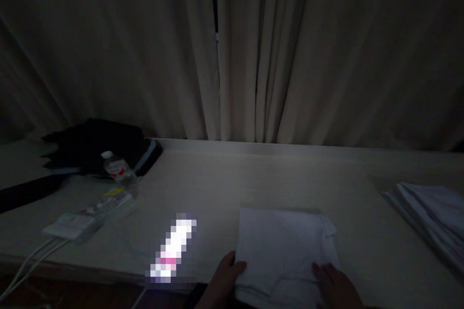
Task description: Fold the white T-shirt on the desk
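A folded white cloth [284, 246] lies on the pale table [224, 178] near its front edge. My left hand [223, 282] rests against the cloth's lower left edge, fingers on the fabric. On the cloth's lower right part sits my right hand [335, 287], fingers laid flat on top. Neither hand is seen lifting the cloth. The room is dim.
A stack of folded white cloths [431, 222] lies at the right edge. A dark bag [101, 147], a plastic water bottle [119, 171] and a white power strip [74, 224] with cables sit at the left. A blurred bright object [174, 248] lies left of the cloth. Curtains [253, 48] hang behind.
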A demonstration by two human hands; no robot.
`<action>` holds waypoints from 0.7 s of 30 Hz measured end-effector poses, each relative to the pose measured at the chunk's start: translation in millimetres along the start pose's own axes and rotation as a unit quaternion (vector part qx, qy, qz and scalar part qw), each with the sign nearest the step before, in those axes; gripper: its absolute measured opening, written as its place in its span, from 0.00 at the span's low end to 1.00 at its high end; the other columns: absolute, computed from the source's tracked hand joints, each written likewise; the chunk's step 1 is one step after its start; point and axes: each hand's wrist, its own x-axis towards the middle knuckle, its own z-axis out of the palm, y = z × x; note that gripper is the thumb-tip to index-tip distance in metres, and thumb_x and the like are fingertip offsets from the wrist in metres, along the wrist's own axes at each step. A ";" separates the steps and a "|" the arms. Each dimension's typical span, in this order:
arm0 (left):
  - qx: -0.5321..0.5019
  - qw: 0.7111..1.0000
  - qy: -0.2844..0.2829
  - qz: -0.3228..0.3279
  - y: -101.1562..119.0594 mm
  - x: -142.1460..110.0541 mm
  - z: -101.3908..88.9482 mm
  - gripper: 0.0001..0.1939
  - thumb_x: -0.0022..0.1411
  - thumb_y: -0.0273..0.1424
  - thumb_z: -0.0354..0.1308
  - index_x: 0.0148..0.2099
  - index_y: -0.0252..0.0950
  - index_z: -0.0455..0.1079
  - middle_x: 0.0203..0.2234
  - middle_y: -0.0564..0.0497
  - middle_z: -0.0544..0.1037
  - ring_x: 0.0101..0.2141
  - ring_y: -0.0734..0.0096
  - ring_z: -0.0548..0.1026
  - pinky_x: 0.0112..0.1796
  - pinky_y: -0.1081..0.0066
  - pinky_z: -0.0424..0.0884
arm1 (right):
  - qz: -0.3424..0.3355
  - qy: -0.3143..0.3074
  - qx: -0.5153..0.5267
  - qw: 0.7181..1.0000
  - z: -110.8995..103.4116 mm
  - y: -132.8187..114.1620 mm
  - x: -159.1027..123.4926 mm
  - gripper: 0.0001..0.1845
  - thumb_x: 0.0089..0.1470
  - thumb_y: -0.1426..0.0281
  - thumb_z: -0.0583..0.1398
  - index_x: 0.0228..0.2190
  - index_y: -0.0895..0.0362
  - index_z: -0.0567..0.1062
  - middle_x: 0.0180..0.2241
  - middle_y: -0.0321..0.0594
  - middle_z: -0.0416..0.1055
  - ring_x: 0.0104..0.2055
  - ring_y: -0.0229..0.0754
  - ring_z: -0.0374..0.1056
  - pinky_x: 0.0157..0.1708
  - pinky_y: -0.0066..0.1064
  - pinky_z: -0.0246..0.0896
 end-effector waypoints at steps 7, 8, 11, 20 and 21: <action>-0.191 0.981 -0.015 -0.006 31.6 -39.5 48.1 0.26 0.46 0.29 0.61 0.50 0.33 0.65 0.41 0.42 0.79 0.41 0.58 0.76 0.40 0.65 0.68 | -0.027 0.001 0.104 0.994 6.9 -74.4 35.2 0.33 0.52 0.75 0.51 0.59 0.46 0.56 0.55 0.44 0.66 0.55 0.52 0.64 0.48 0.46 0.68; -0.210 0.978 -0.013 -0.006 35.1 -44.6 53.5 0.26 0.45 0.28 0.61 0.49 0.33 0.66 0.40 0.41 0.79 0.42 0.57 0.76 0.41 0.64 0.68 | -0.006 -0.035 0.145 0.989 3.0 -84.4 40.8 0.32 0.53 0.74 0.51 0.59 0.47 0.57 0.56 0.43 0.65 0.56 0.51 0.64 0.49 0.45 0.67; -0.243 0.970 -0.009 -0.003 43.3 -57.4 61.4 0.26 0.45 0.28 0.62 0.49 0.34 0.66 0.42 0.41 0.79 0.44 0.55 0.75 0.45 0.61 0.67 | 0.112 -0.156 0.268 0.944 -20.8 -106.3 57.7 0.33 0.51 0.73 0.52 0.59 0.50 0.57 0.56 0.41 0.65 0.55 0.47 0.65 0.50 0.37 0.67; -0.247 0.969 -0.020 0.010 12.7 -58.4 31.4 0.27 0.48 0.51 0.58 0.44 0.37 0.71 0.44 0.42 0.77 0.49 0.51 0.72 0.50 0.56 0.64 | 0.170 -0.169 0.495 0.835 -126.9 -134.7 120.1 0.25 0.49 0.63 0.54 0.50 0.56 0.67 0.47 0.47 0.73 0.47 0.47 0.70 0.46 0.34 0.65; -0.214 0.977 -0.007 0.002 4.0 -59.9 27.6 0.27 0.49 0.52 0.57 0.44 0.38 0.70 0.43 0.42 0.78 0.48 0.51 0.72 0.49 0.55 0.65 | 0.181 -0.178 0.506 0.824 -134.7 -138.3 126.0 0.24 0.50 0.63 0.53 0.49 0.56 0.67 0.45 0.47 0.74 0.45 0.46 0.71 0.44 0.33 0.66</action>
